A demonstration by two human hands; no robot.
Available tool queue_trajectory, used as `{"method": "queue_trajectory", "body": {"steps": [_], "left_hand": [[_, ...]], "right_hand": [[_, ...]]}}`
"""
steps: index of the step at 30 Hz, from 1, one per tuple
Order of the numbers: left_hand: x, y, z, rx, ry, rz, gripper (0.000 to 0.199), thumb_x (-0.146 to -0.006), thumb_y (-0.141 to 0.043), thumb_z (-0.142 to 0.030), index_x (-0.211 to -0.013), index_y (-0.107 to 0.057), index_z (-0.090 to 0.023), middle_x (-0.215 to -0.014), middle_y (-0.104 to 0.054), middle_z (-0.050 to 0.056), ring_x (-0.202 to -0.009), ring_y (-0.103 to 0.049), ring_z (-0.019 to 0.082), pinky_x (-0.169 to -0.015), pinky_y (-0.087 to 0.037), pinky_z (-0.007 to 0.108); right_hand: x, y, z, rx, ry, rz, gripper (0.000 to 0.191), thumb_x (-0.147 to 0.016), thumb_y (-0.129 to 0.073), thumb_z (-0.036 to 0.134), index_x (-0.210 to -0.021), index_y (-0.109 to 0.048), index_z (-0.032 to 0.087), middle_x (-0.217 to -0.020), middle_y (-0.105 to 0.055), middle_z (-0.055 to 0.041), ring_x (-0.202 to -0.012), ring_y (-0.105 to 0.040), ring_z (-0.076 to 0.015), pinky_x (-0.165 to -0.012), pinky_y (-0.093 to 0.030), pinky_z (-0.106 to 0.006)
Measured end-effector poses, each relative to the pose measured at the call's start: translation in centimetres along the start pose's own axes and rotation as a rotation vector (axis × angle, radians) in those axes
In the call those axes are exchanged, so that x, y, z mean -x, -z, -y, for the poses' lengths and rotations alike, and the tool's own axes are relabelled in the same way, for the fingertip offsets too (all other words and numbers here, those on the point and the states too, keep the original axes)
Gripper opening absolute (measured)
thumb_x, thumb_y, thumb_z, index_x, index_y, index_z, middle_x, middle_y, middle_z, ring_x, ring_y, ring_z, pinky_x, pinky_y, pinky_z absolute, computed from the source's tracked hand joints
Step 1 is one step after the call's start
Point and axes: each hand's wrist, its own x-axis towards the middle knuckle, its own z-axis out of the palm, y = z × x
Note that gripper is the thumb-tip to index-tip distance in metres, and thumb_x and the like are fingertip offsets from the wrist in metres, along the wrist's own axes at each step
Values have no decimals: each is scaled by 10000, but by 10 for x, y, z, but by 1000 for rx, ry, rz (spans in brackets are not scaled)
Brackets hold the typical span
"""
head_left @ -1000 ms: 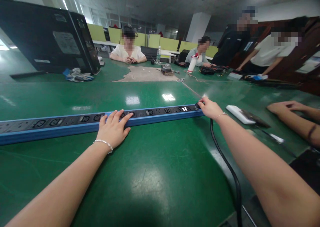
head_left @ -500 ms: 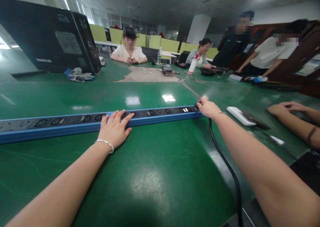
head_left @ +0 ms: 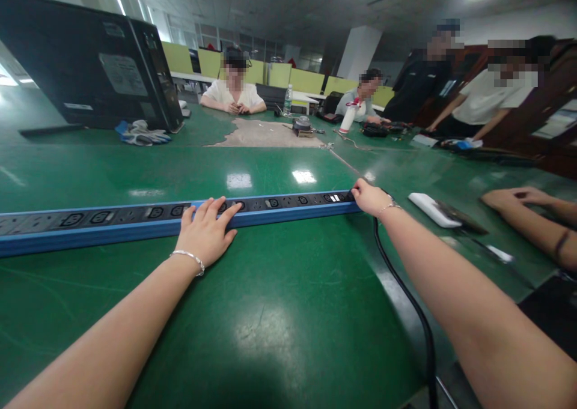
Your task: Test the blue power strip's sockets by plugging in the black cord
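A long blue power strip (head_left: pixel 270 219) with a row of black sockets lies across the green table. My left hand (head_left: pixel 205 229) rests on top of it, fingers spread, palm towards its near edge. At the strip's right end my right hand (head_left: pixel 370 197) is closed around a black plug (head_left: pixel 350 196), mostly covered by my fingers. The plug is at the last sockets; whether it sits in one I cannot tell. From beneath this hand a thick black cable (head_left: pixel 401 289) curves down over the table's near right edge.
Behind the strip stand a large black computer case (head_left: pixel 85 66) and a pair of gloves (head_left: pixel 142 134). A white box-like object (head_left: pixel 433 209) lies on the right, near another person's hands (head_left: pixel 514 197). Several people are around the table. A bottle (head_left: pixel 287 99) stands at the back.
My right hand has shifted slightly left and down at the strip's end, covering more of the plug. The cable moved a little with it. My left hand stays put.
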Motion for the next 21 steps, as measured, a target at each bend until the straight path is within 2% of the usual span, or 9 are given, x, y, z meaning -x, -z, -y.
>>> {"method": "queue_trajectory", "body": {"steps": [21], "left_hand": [[0, 0, 0, 11, -14, -7, 528, -853, -447, -410, -1372, -396, -322, -1439, -405, 94, -1320, -352, 305, -1047, -237, 510]], "right_hand": [[9, 3, 7, 35, -2, 24, 358, -913, -262, 377, -1117, -514, 225, -946, -665, -148, -858, -632, -295, -758, -444, -412]]}}
